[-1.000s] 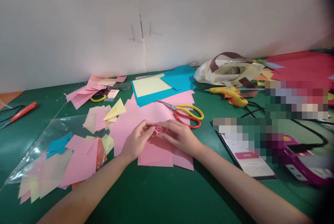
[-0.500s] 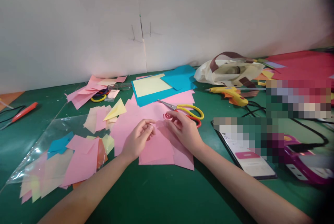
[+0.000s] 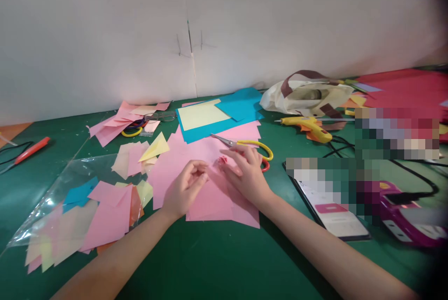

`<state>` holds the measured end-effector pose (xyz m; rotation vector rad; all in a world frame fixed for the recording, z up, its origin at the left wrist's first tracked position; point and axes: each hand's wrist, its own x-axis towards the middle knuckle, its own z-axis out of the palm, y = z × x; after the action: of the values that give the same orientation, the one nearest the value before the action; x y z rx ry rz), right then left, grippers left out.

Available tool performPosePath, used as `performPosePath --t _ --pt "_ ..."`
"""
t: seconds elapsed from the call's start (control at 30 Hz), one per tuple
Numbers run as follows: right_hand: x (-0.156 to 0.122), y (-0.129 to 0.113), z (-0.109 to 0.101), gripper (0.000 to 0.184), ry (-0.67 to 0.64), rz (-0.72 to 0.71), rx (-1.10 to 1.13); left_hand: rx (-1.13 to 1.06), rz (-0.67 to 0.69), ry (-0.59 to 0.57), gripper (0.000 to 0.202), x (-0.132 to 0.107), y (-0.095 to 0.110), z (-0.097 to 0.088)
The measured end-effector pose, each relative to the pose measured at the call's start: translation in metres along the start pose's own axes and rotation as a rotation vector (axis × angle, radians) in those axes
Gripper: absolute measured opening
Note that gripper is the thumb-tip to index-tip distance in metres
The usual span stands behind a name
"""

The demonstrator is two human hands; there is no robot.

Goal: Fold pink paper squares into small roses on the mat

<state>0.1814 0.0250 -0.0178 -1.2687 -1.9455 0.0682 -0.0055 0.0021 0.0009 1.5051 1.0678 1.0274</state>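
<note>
A small curled pink paper flower [image 3: 223, 160] sits at the fingertips of my right hand [image 3: 247, 169]. The fingers of that hand are spread, the forefinger just beyond the flower and the thumb on its near side. My left hand [image 3: 185, 185] is at the left, its fingers loosely curled and the thumb apart, with nothing visible in it. Beneath both hands lie overlapping pink paper sheets [image 3: 210, 204]. Scissors [image 3: 227, 142] with yellow and red handles lie behind my right hand, which partly hides them.
Blue sheets [image 3: 241, 104] and a pale yellow sheet [image 3: 201, 115] lie behind. A clear plastic bag [image 3: 80, 167] with coloured paper pieces is at left. At right are a yellow glue gun [image 3: 308, 127], a phone [image 3: 338, 216], cables and a cloth bag [image 3: 273, 99].
My right hand's fingers have spread away from the paper flower, which appears slightly lower. My left thumb has parted from the curled fingers.
</note>
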Motion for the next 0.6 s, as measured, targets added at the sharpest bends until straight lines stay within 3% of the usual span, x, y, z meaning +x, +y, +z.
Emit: performPosePath --t 0.1,0.23,0.4,0.6 --pt "-0.001 -0.006 -0.006 0.029 -0.247 -0.181 0.080 -0.050 0.051 0.044 0.015 -0.001 0.003 0.000" --pt "-0.002 -0.013 -0.012 0.047 -0.458 -0.262 0.071 -0.129 0.105 0.064 0.014 -0.001 0.004 0.001" --pt "-0.003 -0.016 -0.011 0.066 -0.539 -0.229 0.066 -0.130 0.110 0.117 0.012 -0.001 0.004 0.002" --pt "-0.002 -0.016 -0.011 0.046 -0.519 -0.265 0.072 -0.145 0.111 0.119 0.010 0.000 0.004 0.001"
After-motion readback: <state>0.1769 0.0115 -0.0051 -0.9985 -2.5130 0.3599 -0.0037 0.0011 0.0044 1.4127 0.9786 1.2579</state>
